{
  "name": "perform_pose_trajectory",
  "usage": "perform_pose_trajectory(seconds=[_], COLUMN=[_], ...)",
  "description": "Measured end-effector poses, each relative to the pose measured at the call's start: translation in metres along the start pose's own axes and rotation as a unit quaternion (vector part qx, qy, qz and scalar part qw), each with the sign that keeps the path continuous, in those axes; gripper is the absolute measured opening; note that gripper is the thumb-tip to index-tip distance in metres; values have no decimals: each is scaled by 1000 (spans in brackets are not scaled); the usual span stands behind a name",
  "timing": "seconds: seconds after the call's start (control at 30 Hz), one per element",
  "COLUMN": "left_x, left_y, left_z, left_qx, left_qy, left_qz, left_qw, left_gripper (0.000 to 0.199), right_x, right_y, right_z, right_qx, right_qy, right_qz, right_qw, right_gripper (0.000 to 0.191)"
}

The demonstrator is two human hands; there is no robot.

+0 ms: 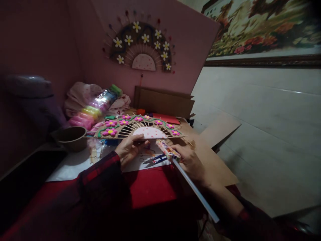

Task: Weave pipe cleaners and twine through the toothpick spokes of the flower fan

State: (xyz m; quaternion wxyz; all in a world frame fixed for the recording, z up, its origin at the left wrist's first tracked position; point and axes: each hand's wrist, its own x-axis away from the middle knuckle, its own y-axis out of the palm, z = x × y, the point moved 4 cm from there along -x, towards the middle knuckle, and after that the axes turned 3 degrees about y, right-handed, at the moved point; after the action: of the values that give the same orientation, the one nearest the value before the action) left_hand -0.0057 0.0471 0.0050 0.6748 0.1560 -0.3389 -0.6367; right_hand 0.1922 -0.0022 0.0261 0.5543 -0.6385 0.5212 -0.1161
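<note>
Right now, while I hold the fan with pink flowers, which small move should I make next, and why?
Probably bring the tip of what looks like a glue gun to the lower edge of the spotted half-circle: the right grip has it close below, and the left grip holds the pink-flowered fan there.

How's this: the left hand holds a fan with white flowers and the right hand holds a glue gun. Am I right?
Not quite: the head view shows pink flowers on the fan, not white. The left hand holds it, the right hand a glue gun.
</note>
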Motion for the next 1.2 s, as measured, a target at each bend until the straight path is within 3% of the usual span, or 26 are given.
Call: perform_pose_trajectory(seconds=[0.13, 0.43, 0.77, 0.97, 1.2], left_x=[-1, -9, 1, 0, -1], left_y=[-1, -6, -2, -3, -3], left_z=[0, -5, -4, -5, -4], left_qx=[0, 2, -26, -31, -29], left_qy=[3, 26, 2, 3, 7], left_qz=[15, -43, -24, -48, -29], left_qw=[1000, 999, 999, 998, 999], left_gripper=[21, 22, 13, 12, 12], right_x=[-8, -17, -14, -13, -13], right_y=[17, 29, 35, 37, 37], right_z=[-4, -8, -8, -11, -11], right_qx=[54, 125, 191, 193, 193], right_qy=[-17, -41, -75, -85, -84], right_qz=[-24, -18, 16, 32, 42], right_qw=[998, 991, 979, 977, 977], right_gripper=[23, 22, 19, 20, 23])
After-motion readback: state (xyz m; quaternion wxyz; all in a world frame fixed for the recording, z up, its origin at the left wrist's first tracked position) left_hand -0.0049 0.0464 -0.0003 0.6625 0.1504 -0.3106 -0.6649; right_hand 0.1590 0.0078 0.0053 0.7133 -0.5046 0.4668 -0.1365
